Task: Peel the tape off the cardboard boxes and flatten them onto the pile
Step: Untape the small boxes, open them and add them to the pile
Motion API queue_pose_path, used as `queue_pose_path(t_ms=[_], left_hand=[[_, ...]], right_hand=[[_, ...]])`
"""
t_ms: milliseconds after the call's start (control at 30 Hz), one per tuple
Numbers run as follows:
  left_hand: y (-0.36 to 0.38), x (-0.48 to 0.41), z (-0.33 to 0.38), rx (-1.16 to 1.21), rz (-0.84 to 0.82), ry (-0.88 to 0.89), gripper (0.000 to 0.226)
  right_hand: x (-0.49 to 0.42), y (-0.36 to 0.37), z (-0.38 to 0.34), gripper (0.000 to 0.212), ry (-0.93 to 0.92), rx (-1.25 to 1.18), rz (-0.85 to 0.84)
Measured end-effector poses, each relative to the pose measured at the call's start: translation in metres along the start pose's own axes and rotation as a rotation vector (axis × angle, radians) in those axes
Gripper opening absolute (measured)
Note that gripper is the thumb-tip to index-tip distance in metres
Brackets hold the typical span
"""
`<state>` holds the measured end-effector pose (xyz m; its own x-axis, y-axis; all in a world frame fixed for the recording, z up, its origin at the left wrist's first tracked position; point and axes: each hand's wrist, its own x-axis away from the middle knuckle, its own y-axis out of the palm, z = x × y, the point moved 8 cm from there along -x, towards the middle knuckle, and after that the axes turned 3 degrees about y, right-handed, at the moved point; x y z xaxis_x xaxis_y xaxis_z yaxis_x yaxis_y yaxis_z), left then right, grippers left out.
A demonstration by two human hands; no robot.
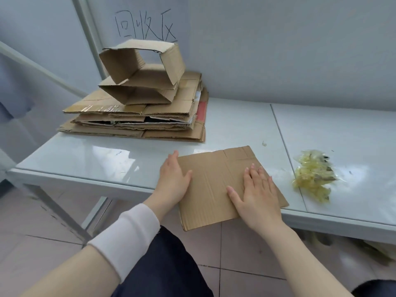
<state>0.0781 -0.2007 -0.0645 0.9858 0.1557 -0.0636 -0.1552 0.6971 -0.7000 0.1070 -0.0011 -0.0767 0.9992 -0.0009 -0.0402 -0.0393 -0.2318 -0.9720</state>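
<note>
— Where do we have the box?
— The flattened box lies at the near edge of the table, its near corner hanging past the rim over the tiled floor.
— And our grip?
— None. Our right hand presses flat on top, fingers straight and slightly spread. Our left hand lies straight-fingered along the box's left edge, thumb resting on the cardboard.
— What surrounds us?
— The glossy pale tabletop has a seam right of the box. Beyond the seam sits a yellowish wad of tape, well apart. At the far left the pile of flat cardboard carries 2 open boxes, stacked against a pale wall with handwritten characters.
</note>
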Motion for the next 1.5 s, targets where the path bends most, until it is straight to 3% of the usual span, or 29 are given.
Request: queue_pose_path(t_ms=[67,133,200,300,433,500,600,700,767,867,1000,1200,1367,1467,1500], left_hand=[[-0.009,0.003,-0.004,0.197,0.042,-0.079,0.067],[-0.012,0.005,-0.015,0.531,0.069,-0.271,0.066],[-0.006,0.012,-0.013,0.737,-0.012,-0.353,0.057],[-0.011,0.017,0.001,0.813,-0.063,-0.278,0.037],[-0.062,0.007,0.021,0.91,-0.002,-0.163,0.028],[-0.087,-0.001,0.028,0.924,0.01,-0.123,0.023],[-0.122,-0.015,0.032,0.884,0.049,-0.052,0.035],[-0.151,-0.031,0.036,0.719,0.045,0.012,0.052],[-0.179,-0.05,0.041,0.581,0.148,0.076,0.054],[-0.242,-0.097,0.067,0.332,0.388,0.199,0.06],[-0.306,-0.173,0.111,0.188,0.405,0.266,0.064],[-0.305,-0.256,0.073,0.008,0.322,0.125,0.032],[-0.266,-0.281,-0.002,-0.082,0.157,-0.089,0.051],[-0.253,-0.283,-0.031,-0.076,0.116,-0.137,0.052],[-0.249,-0.283,-0.038,-0.097,0.108,-0.148,0.052]], right_hand=[[0.001,0.0,0.0,0.075,0.001,-0.037,-0.022],[0.003,-0.001,0.0,0.072,-0.005,-0.094,-0.029],[0.004,-0.004,0.001,0.07,-0.02,-0.156,-0.041],[0.005,-0.021,0.001,0.067,-0.048,-0.371,-0.018],[-0.002,-0.071,-0.002,0.07,-0.066,-0.665,0.193],[-0.013,-0.086,-0.005,0.073,0.0,-0.867,0.164],[-0.033,-0.093,-0.026,0.066,0.028,-1.143,0.032],[-0.058,-0.101,-0.049,0.06,0.05,-1.268,0.033],[-0.081,-0.111,-0.071,0.062,0.053,-1.347,0.033],[-0.126,-0.147,-0.108,0.068,0.008,-1.399,0.1],[-0.198,-0.201,-0.156,0.063,-0.034,-1.401,0.135],[-0.274,-0.186,-0.195,0.051,0.028,-1.284,0.06],[-0.28,-0.112,-0.21,0.048,0.1,-1.302,-0.159],[-0.272,-0.09,-0.215,0.038,0.114,-1.118,-0.213],[-0.273,-0.085,-0.213,0.051,0.111,-1.052,-0.199]])
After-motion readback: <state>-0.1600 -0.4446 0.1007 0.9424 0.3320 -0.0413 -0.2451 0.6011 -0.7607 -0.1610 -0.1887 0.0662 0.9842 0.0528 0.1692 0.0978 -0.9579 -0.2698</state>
